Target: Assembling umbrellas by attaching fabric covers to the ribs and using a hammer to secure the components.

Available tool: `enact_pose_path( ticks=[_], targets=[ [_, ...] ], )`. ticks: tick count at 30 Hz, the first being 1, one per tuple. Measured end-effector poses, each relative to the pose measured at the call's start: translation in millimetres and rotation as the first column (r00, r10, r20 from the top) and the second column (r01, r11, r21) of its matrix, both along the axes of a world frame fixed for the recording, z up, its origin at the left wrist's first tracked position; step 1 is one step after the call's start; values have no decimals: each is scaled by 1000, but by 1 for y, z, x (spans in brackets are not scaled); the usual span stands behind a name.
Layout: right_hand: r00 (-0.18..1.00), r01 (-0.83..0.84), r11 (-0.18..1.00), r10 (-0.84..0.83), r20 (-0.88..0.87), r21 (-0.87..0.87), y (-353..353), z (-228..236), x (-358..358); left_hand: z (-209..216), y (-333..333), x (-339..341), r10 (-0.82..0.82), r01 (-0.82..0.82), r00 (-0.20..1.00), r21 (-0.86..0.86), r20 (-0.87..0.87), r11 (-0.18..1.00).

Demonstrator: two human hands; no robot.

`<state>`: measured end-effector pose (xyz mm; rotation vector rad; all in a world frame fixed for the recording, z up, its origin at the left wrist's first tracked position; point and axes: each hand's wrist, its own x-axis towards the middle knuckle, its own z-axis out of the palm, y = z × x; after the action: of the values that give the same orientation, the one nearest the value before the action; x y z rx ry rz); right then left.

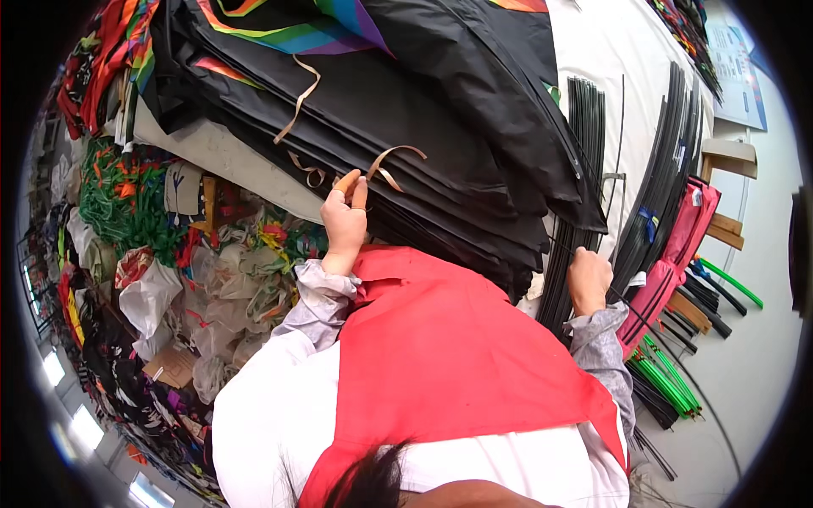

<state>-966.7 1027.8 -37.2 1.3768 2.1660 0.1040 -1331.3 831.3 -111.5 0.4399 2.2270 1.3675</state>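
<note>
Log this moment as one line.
left hand: fingertips at tan ribbon | right hand: closed, seemingly on thin black rod | ahead: stacked black cloth, rainbow trim

Black fabric sheets (423,118), with curled tan ribbons (300,102) apparently attached, lie stacked beside thin black rods (586,127).

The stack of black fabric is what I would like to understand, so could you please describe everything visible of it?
The stack of black fabric has many thin, smooth, slightly glossy layers, synthetic-looking, with rainbow-coloured bands near its top. It lies loosely layered on a white surface, its near edges staggered, tapering to a dark point at right. Tan strips lie across it. The left hand is at its near edge; contact is unclear.
</note>
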Motion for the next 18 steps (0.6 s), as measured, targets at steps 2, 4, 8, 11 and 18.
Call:
enact_pose_path(
  ticks=[2,4,8,11,18],
  targets=[
    [999,48,998,-49,21,30,-3,-7,10,-15,2,-19,142,-144,989,64,31,988],
    [994,112,994,-112,-9,7,-3,-10,34,-19,17,-41,199,-219,968,130,153,967],
    [881,444,877,-465,-91,-183,-22,27,87,-42,44,-101,307,-421,878,285,368,861],
    [683,640,717,-695,-223,-277,-39,101,62,-43,54,-133,381,-474,864,281,329,834],
    [342,291,729,-684,-644,-620,-58,90,-111,-63,65,-169,379,-528,784,208,492,823]
  ],
)
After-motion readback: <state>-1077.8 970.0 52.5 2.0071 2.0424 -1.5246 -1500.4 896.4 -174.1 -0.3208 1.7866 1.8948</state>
